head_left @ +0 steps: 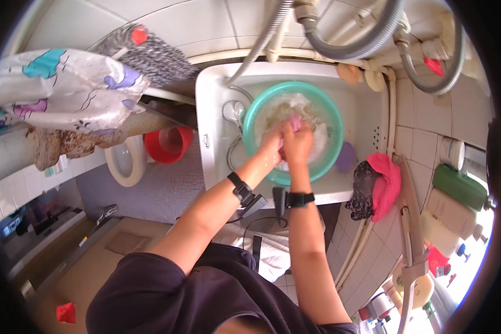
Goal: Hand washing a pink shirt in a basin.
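Note:
A teal plastic basin [337,125] stands in a white sink [217,80]. Sudsy water and whitish cloth [296,102] fill much of it. Over the basin my left hand [271,139] and my right hand [298,143] are pressed together, fingers closed around a small pink cloth [295,121]. Only parts of that cloth show between the fingers. Water drops or suds cling to the left wrist. Each wrist wears a black strap with a small device.
A shower head [232,111] and its hose lie in the sink left of the basin; a purple round thing [345,157] lies to its right. Pink and dark cloths [385,186] hang over the sink's right corner. Grey hoses [353,53] cross above. A red bucket [167,146] stands left.

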Available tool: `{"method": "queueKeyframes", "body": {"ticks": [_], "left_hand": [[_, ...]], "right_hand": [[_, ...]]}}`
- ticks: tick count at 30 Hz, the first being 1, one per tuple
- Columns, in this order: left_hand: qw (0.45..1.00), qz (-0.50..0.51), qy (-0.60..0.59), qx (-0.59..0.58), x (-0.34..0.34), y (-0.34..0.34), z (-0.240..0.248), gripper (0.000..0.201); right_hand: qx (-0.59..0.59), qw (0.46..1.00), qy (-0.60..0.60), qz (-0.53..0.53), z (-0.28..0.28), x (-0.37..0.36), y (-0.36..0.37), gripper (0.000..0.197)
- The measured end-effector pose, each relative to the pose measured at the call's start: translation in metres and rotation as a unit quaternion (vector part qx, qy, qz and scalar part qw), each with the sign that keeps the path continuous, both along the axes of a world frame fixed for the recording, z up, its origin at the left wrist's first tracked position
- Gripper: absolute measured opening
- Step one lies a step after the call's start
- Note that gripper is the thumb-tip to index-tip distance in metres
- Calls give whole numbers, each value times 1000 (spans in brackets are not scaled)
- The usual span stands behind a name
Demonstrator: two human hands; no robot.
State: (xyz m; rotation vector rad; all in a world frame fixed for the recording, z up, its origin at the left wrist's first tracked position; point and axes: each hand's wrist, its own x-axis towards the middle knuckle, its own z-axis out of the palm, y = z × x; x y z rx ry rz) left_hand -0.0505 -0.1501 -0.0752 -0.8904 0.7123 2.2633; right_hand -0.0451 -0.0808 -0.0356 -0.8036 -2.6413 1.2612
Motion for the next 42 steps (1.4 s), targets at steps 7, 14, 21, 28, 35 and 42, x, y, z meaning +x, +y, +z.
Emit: {"method": "queueKeyframes", "body": {"ticks": [7, 14, 21, 28, 35, 42], "left_hand": [[912, -67, 150, 375, -12, -45, -29, 19], [994, -105, -26, -4, -26, -38, 16, 38], [984, -115, 8, -132, -34, -46, -9, 49], [973, -153, 141, -102, -39, -54, 0, 39], [964, -200, 167, 45, -37, -49, -67, 34], [967, -185, 167, 48, -35, -39, -22, 41]], "right_hand": [[10, 1000, -3, 19, 11, 5, -35, 37], [-29, 993, -39, -104, -50, -23, 83, 45], [79, 985, -106, 110, -51, 0, -23, 31], [-153, 983, 30, 101, 53, 20, -46, 35], [-90, 996, 8, -19, 23, -17, -26, 33], [-58, 997, -29, -35, 10, -13, -14, 35]]}}
